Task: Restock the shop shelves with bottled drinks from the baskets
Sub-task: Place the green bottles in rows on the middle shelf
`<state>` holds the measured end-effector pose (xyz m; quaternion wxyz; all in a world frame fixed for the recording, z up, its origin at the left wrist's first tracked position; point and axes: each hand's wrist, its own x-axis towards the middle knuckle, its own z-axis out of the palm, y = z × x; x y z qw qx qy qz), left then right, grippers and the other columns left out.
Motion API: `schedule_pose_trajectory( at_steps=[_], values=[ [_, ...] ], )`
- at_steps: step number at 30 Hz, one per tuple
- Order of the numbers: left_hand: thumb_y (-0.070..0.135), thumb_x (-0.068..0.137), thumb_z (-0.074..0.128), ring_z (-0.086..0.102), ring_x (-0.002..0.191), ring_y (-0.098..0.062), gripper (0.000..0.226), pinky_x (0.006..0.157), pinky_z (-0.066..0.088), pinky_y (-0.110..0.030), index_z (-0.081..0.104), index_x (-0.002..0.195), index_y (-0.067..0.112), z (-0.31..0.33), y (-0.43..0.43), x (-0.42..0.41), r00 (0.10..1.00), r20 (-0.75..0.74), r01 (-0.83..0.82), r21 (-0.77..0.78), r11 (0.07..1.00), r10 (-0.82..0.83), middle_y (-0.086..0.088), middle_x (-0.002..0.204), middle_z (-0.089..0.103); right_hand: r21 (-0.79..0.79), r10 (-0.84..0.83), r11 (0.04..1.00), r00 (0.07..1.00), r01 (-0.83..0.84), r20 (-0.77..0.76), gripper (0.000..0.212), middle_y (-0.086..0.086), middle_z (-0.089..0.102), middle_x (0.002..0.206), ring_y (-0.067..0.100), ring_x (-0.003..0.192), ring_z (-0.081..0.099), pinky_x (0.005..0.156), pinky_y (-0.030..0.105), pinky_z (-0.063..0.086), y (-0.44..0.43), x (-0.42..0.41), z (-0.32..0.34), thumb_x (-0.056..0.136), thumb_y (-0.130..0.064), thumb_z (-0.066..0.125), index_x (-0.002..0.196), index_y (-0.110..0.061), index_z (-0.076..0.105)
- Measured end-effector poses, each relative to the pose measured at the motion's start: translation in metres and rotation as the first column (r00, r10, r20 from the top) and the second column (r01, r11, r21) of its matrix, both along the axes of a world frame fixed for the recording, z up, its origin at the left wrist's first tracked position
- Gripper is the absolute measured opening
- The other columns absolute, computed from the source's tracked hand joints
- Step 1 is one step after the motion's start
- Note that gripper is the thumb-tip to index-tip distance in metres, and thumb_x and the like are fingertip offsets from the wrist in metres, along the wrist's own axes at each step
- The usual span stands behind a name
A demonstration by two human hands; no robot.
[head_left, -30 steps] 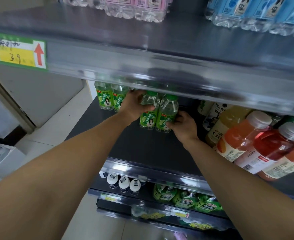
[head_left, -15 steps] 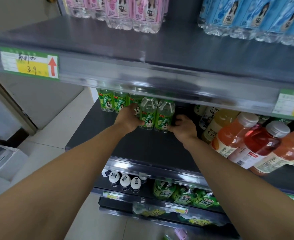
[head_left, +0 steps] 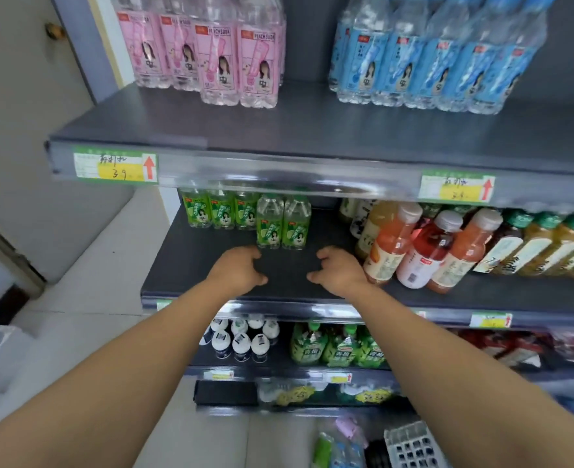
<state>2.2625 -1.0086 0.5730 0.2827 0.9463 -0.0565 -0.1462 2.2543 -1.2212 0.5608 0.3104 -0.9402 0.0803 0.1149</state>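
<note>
Head view: left hand (head_left: 236,270), right hand (head_left: 339,272) hover above shelf (head_left: 194,265); fingers (head_left: 254,253) loosely curled, empty.

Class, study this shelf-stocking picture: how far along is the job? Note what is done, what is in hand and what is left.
Done: two green-label bottles stand on the middle shelf. In hand: nothing; the left hand and right hand hover empty before them. Left: the shelf front is bare, and spare bottles lie by the basket below.

Green-labelled clear bottles (head_left: 282,224) stand on a dark grey shelf (head_left: 211,265), pink-labelled peach soda bottles (head_left: 208,59) and blue-labelled bottles (head_left: 427,62) above, orange and red juice bottles (head_left: 424,248) with white caps alongside.
</note>
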Motion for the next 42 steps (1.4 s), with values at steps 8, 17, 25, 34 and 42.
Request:
schedule_pose_trajectory(
  at_steps=[8, 17, 25, 34, 42],
  values=[
    [0.026, 0.083, 0.072, 0.056, 0.113, -0.027, 0.055, 0.092, 0.046, -0.034, 0.052, 0.132, 0.010, 0.000, -0.039, -0.090, 0.962, 0.035, 0.270, 0.053, 0.961, -0.272, -0.011, 0.129, 0.057, -0.121, -0.174, 0.977, 0.984, 0.177, 0.035, 0.054, 0.007, 0.060, 0.125, 0.026, 0.111, 0.058, 0.088, 0.031, 0.045, -0.042, -0.132, 0.009, 0.083, -0.036, 0.070, 0.129, -0.015, 0.053],
    [0.027, 0.085, 0.068, 0.054, 0.112, -0.027, 0.052, 0.088, 0.044, -0.032, 0.052, 0.132, 0.011, -0.022, -0.147, -0.188, 0.832, -0.013, 0.555, 0.061, 0.830, -0.555, -0.011, 0.127, 0.055, -0.212, -0.430, 0.889, 0.900, 0.407, -0.076, 0.040, 0.006, 0.061, 0.122, 0.026, 0.111, 0.057, 0.087, 0.031, 0.044, -0.143, -0.291, -0.004, 0.085, -0.036, 0.066, 0.119, -0.017, 0.060],
    [0.025, 0.087, 0.066, 0.054, 0.113, -0.024, 0.050, 0.092, 0.045, -0.035, 0.051, 0.134, 0.016, -0.056, -0.276, -0.290, 0.689, -0.069, 0.724, 0.005, 0.690, -0.722, -0.008, 0.130, 0.054, -0.234, -0.608, 0.788, 0.781, 0.570, -0.144, 0.036, 0.007, 0.066, 0.116, 0.025, 0.104, 0.061, 0.083, 0.029, 0.046, -0.240, -0.427, -0.037, 0.084, -0.030, 0.067, 0.116, -0.015, 0.063],
    [0.026, 0.088, 0.065, 0.055, 0.111, -0.025, 0.042, 0.089, 0.043, -0.032, 0.056, 0.127, 0.010, -0.108, -0.415, -0.390, 0.617, -0.151, 0.776, -0.046, 0.629, -0.772, -0.007, 0.117, 0.058, -0.254, -0.641, 0.768, 0.707, 0.588, -0.299, 0.042, 0.005, 0.063, 0.123, 0.024, 0.110, 0.060, 0.093, 0.033, 0.050, -0.353, -0.532, -0.090, 0.085, -0.027, 0.063, 0.125, -0.017, 0.058],
    [0.036, 0.087, 0.066, 0.049, 0.125, -0.027, 0.066, 0.100, 0.042, -0.035, 0.041, 0.142, 0.009, -0.177, -0.497, -0.443, 0.553, -0.441, 0.805, 0.065, 0.589, -0.707, -0.011, 0.143, 0.045, -0.284, -0.614, 0.788, 0.730, 0.546, -0.300, 0.046, 0.006, 0.061, 0.125, 0.027, 0.112, 0.058, 0.089, 0.034, 0.050, -0.408, -0.562, -0.143, 0.086, -0.030, 0.063, 0.130, -0.022, 0.054]
  ],
)
